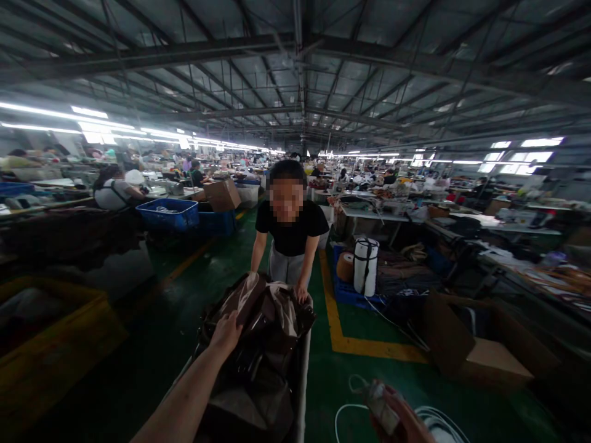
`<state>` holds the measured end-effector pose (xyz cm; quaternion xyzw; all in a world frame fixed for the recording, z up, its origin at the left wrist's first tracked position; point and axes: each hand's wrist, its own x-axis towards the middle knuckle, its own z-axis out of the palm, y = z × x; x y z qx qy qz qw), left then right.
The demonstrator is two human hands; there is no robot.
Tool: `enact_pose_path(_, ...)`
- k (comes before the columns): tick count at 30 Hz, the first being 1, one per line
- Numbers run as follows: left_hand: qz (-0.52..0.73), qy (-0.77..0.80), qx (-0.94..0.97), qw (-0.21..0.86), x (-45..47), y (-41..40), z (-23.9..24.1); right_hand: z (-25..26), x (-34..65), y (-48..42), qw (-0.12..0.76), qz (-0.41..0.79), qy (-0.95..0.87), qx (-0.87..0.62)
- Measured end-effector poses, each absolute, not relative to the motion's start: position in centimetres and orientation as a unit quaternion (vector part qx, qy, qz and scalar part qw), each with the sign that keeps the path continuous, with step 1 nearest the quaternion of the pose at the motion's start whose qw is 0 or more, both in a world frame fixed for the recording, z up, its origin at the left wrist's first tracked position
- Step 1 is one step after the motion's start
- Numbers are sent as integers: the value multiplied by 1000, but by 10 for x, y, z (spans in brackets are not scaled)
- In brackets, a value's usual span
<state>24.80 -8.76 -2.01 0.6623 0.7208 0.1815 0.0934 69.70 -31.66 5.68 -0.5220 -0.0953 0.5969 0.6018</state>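
Left grip: where the left hand [227, 332] meets the load, its fingers are closed narrow on a fold of the brown fabric pile [258, 326], pinching the near upper edge.
Right grip: right hand [399, 418] low at the frame's bottom edge, closed around a small pale bundle [382, 409] with white cord [351, 409] looping off it; what the bundle is cannot be told.
Thing, place: fabric pile heaped in a pale-railed cart [302, 381], straight ahead, on the green floor [332, 369].
Thing, axis: pile and cart run long from the wearer away toward the co-worker [289, 237]; far end is the higher, fuller end, with a pale lining showing on top.
Co-worker: leans on the far end, one hand [301, 294] touching the cloth; kept apart from the wearer's own hands.
Step (judged): steadying or gathering the top layer while the cart sits between two people.
Next move (judged): calls for a firm pinch on the slick cloth and a pull along the long axis, not sideways, so the heap does not slide off.
Surroundings: yellow floor line [364, 347] right of the cart; open cardboard box [480, 357] beyond it; blue crate [168, 213] far left; work tables [378, 214] behind.
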Motion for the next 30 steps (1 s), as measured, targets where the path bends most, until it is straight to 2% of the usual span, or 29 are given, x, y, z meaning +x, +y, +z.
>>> enact_pose_path(3, 176, 710, 675, 97, 244, -90, -28, 65, 687, -312, 615, 617, -46, -489)
enact_pose_path(7, 183, 696, 687, 101, 232, -98, -39, 51, 674, -316, 599, 633, 94, -481)
enact_pose_path(9, 190, 692, 689, 99, 225, -102, -43, 45, 672, -318, 618, 617, 132, -469)
enact_pose_path(14, 207, 692, 687, 76, 215, -108, -49, 67, 677, -315, 671, 585, 104, -444)
enact_pose_path(18, 244, 697, 673, 30, 221, -117, -52, 83, 675, -314, 708, 516, 132, -465)
enact_pose_path(20, 263, 691, 673, 6, 225, -125, -52, 82, 665, -318, 698, 516, 133, -478)
enact_pose_path(25, 294, 683, 667, -33, 233, -143, -55, 73, 637, -330, 601, 650, 37, -464)
enact_pose_path(30, 315, 667, 674, -46, 236, -161, -63, 61, 646, -333, 622, 630, 71, -460)
